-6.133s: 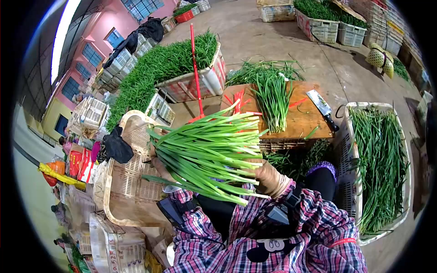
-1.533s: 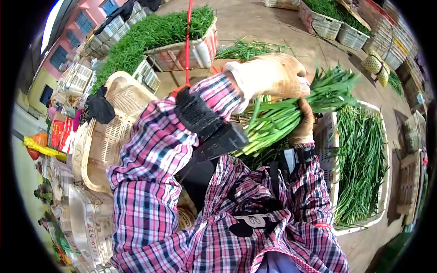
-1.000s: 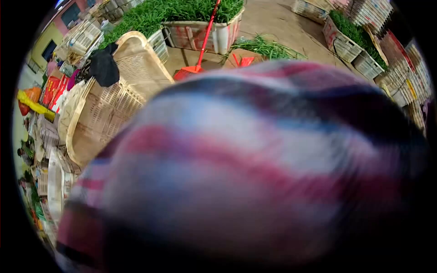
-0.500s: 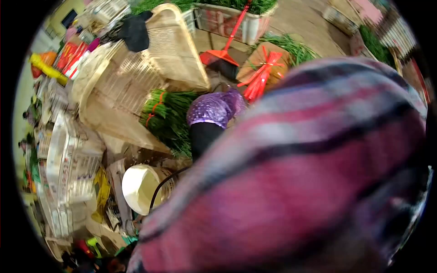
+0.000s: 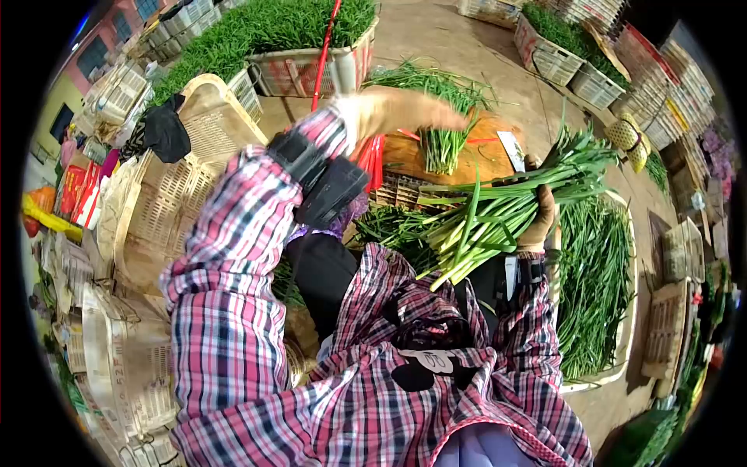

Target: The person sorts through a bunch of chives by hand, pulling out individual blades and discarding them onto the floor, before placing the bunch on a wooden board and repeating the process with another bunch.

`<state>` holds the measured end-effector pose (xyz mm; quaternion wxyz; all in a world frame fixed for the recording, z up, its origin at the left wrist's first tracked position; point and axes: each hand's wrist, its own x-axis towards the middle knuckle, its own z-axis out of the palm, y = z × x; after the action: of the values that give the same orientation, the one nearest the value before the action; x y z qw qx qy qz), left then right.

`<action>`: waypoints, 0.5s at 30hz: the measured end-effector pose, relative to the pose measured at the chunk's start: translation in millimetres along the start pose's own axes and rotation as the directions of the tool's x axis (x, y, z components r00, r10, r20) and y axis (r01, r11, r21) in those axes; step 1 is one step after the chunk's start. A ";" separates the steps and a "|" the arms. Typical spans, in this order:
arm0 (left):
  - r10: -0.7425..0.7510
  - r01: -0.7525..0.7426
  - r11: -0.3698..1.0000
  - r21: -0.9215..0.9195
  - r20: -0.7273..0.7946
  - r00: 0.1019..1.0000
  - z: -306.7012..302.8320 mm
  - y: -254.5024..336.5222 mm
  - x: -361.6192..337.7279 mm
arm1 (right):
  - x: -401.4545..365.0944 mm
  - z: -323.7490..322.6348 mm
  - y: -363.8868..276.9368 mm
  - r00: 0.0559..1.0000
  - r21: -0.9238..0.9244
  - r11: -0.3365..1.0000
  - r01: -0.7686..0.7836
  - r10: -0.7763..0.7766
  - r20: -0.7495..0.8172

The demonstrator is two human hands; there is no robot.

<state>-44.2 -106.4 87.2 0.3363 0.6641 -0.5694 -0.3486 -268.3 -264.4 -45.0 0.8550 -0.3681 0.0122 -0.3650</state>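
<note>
My left hand (image 5: 408,109) is blurred, reaching rightward with its fingers stretched out, above a small bundle of green stalks (image 5: 442,148) on an orange-brown board (image 5: 486,167). A thick bunch of long green leafy stalks (image 5: 482,226) is gripped in my right hand (image 5: 538,218), pale ends toward the lower left. A flat blade-like piece (image 5: 511,150) lies on the board near the bunch. Below my right hand shows another narrow, shiny strip (image 5: 510,276). Red ties (image 5: 373,162) hang at the board's left side.
A crate of long greens (image 5: 595,288) stands at the right. Large yellowish baskets (image 5: 167,202) are at the left. Behind the board are more greens and a crate (image 5: 299,74), with a red handle (image 5: 323,58) in front. Stacked crates (image 5: 128,366) stand at the lower left.
The view has shifted and the plaid sleeve no longer covers most of it. Both my hands now show, with the bunch in my right hand. The white bucket is now out of sight.
</note>
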 end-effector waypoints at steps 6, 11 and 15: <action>-0.076 0.155 0.928 -0.338 0.235 0.969 65.7 -55.6 -45.0 | -4.8 26.4 -4.6 0.987 0.075 0.996 -0.047 0.035 0.159; -0.008 0.176 0.887 -0.427 0.367 0.930 91.1 -58.8 -30.0 | -5.8 29.3 -4.2 0.989 0.122 0.983 -0.135 0.125 0.084; 0.134 0.435 0.451 -0.779 0.541 0.830 140.1 -134.2 9.2 | 15.7 14.2 4.0 0.974 0.120 0.967 -0.224 0.218 0.065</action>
<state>-91.8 -105.7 -101.2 0.4237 0.3189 -0.3097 -0.7892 -250.2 -263.6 -33.4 0.9120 -0.3188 0.0082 -0.2579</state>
